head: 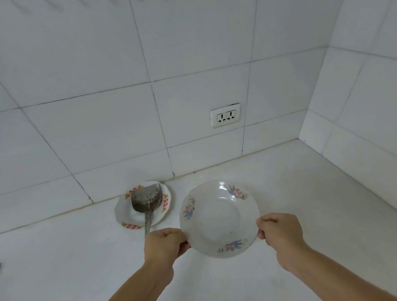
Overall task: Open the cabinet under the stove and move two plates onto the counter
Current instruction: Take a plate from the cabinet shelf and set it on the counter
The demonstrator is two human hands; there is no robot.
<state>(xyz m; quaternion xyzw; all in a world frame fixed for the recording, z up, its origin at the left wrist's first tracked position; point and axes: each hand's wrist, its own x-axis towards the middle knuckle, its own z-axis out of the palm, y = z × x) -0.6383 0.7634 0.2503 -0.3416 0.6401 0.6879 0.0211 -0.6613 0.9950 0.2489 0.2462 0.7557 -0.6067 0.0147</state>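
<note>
**Plate held over a white counter**

A white counter [280, 191] runs into a corner of white wall tiles, with a double socket [225, 115] on the wall well beyond my hands. I hold one flowered plate [219, 218] by its rim: my left hand [165, 244] pinches the near-left edge, my right hand [280, 230] pinches the near-right edge, both closed on it. I cannot tell whether the plate rests on the counter or hangs just above it.

I judge it to be glazed china: stiff, light, slick and breakable, so opposite rim edges are the safest hold, and it wants a gentle setting-down.

Just beyond my left hand sits a second plate [166, 202] with a red and orange border, holding a soiled metal spatula [146, 200] whose handle runs back toward my left knuckles.
</note>
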